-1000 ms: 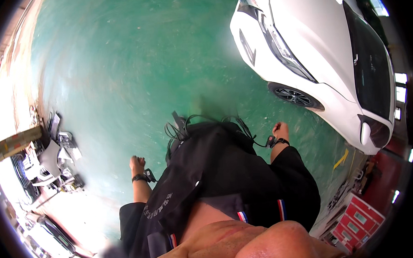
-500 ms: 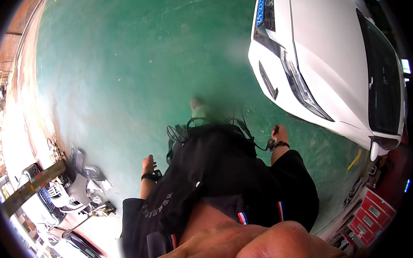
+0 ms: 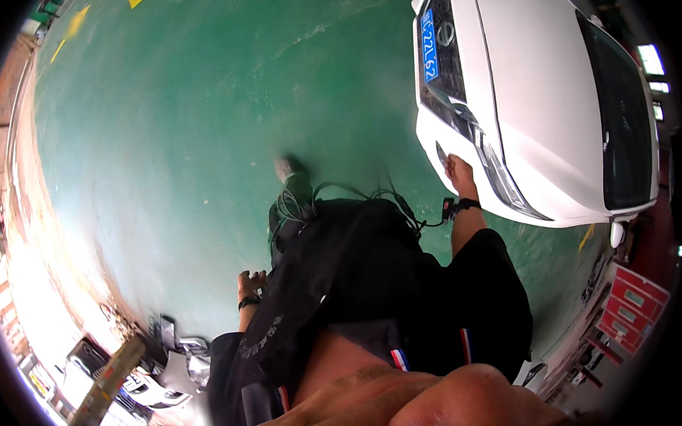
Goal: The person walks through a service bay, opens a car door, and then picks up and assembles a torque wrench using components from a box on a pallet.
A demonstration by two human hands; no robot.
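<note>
My right hand (image 3: 459, 173) swings forward in front of me, its fingers loosely bent, with nothing visible in it. In the picture it overlaps the front bumper of a white car (image 3: 538, 105), but no contact can be made out. My left hand (image 3: 251, 282) hangs low at my side, fingers slightly apart and no object showing in it. Each wrist wears a black strap with a small device. A black cable (image 3: 401, 203) runs from the right wrist to the front of my dark clothing. One shoe (image 3: 287, 168) shows ahead on the green floor (image 3: 177, 129).
At the lower left lie several loose car parts (image 3: 182, 368) beside a long bar (image 3: 105, 391) with a worn surface. A red cabinet (image 3: 633, 307) stands at the lower right. Yellow markings (image 3: 78, 23) show on the floor at the upper left.
My right hand has swung forward and up, now over the car's bumper in view. A shoe has come forward on the left. The surroundings have shifted as I move.
</note>
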